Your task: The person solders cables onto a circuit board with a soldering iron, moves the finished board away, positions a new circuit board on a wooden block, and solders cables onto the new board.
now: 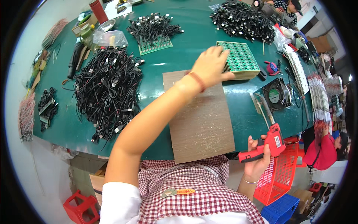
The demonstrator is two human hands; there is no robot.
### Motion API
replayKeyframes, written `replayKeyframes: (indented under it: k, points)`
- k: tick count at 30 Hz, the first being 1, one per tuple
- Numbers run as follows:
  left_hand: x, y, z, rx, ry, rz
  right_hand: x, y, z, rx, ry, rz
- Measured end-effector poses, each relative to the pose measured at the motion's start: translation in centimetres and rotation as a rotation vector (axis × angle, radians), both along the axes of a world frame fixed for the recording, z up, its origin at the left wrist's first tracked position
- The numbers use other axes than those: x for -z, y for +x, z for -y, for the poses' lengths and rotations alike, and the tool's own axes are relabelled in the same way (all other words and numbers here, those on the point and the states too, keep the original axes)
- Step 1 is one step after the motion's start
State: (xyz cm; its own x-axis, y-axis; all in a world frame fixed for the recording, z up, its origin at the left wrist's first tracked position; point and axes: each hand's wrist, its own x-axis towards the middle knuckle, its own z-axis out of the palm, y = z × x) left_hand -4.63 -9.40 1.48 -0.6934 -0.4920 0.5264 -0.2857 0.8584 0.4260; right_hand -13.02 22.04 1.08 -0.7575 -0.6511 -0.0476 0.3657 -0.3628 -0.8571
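While the left hand (212, 67) is at the left side of a stack of green circuit boards (242, 56), its thumb stands apart from half-spread fingers; whether it has hold of a board or of a small dark piece there, cannot tell. Stack sits right of the table's middle, toward the far edge, several layers deep. Right hand (256, 164) by the near edge, toward the right corner: fingers closed round the handle of a red soldering gun (275, 142), metal nose angled toward the far edge. State of work, judged from how things lie: one cabled board (156, 47) near the far edge bears a mass of black leads, seemingly done; the stack's top board shows none, so that one looks undone, lower ones hidden. Brown panel (201, 127), pale specks on it, runs from mid-table slightly past the near edge. Large heap of black cables (108, 89) left of it; another cable heap (242, 22) at the far edge. Right of the stack, pliers (273, 68), then a black fan (276, 94) toward the right edge.
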Motion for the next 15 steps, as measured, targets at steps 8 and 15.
replayKeyframes:
  k: [8,15]
  points:
    - [1.9,-8.3,1.9,-0.058,0.011,0.469,-0.9,-0.4,-2.7,0.135,-0.036,-0.025]
    - [2.7,-5.7,-0.4,0.082,-0.050,0.221,-0.8,-2.4,-3.8,0.161,-0.060,-0.056]
